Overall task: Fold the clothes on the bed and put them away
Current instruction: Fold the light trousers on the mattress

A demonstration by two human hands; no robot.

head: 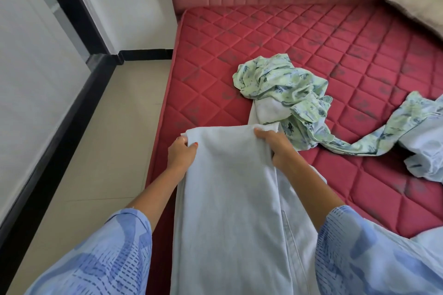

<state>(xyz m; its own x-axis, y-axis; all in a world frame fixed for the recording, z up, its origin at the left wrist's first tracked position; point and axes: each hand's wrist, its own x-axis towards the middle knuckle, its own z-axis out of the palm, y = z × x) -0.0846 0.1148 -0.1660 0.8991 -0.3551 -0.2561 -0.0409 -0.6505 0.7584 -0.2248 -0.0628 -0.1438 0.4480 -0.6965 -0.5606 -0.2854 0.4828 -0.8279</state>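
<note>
While I hold this fold up over the bed edge, these are the ways it could slip, as the head view shows it:

Left hand: my left hand (181,151) pinches the near-left corner of the pale blue garment (230,199), thumb on top, fingers curled under the fold.

Right hand: my right hand (273,145) grips the opposite corner, fingers wrapped over the top edge.

Where the cloth is: it hangs from both hands down toward my body, its far end trailing onto the red mattress (311,38).

Snag risk: that far end runs under the crumpled green floral garment (282,86); if I pull the fold toward me, I judge the green one may drag along and bunch the layers.

Uneven fold: a seam shows on the right side lower down, so the layers may not be square; I cannot tell from here whether the hidden back layer is aligned.

Drop risk: most of the cloth hangs past the mattress side over the tiled floor (107,115); a loosened pinch could let it slide off.

Waiting: another floral piece (422,127) lies unfolded at the right.
</note>
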